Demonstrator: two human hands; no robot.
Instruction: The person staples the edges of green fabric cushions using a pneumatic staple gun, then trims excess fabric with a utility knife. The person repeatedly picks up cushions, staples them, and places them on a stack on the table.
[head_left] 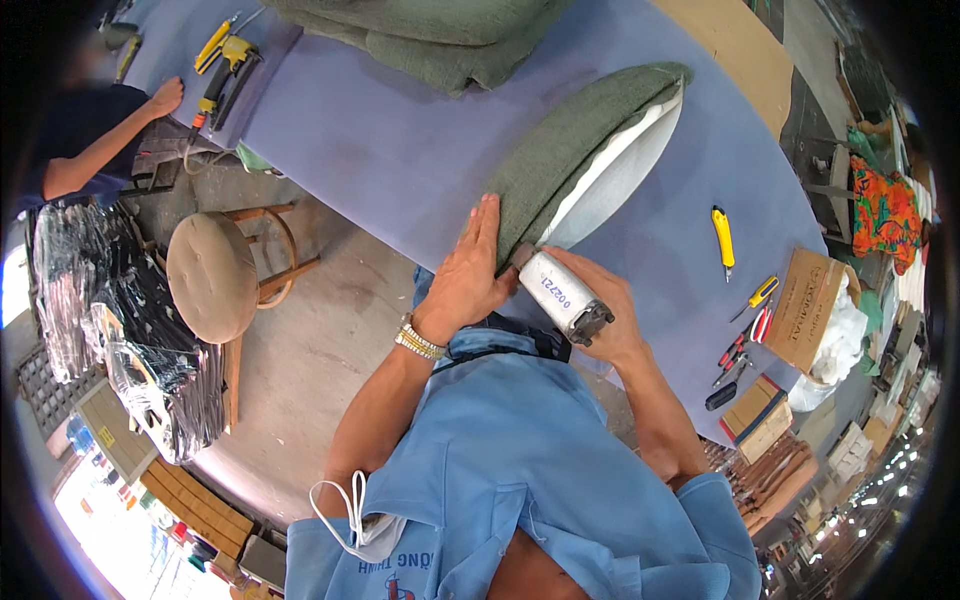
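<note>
Silver metal shows under the person's right hand [607,300], whose fingers are wrapped around a boxy, black-capped handheld tool [556,285], apparently a stapler. Its nose meets the near end of a long, curved piece covered in dark green woven cloth [575,135]. The left hand [460,270] lies along that piece's left edge, fingers straight and together; whether its thumb pinches the cloth cannot be told.

The piece rests on a blue-grey covered counter [370,130], its far tip pointing away to the right. Green cloth already spans the outer side, while a smooth white lining [630,165] gapes from it along the right. By my judgement the work is partway: the cover is in place, the near end is being dealt with, and that long gap remains. Any fasteners already in are hidden.

Well to the right lie a yellow utility knife [722,240] and a brown cardboard box [803,310] with fluffy white stuffing [842,345]. Beyond the piece sits a folded heap of green cloth [430,35]; far left, a yellow-and-black nail gun [230,75].
</note>
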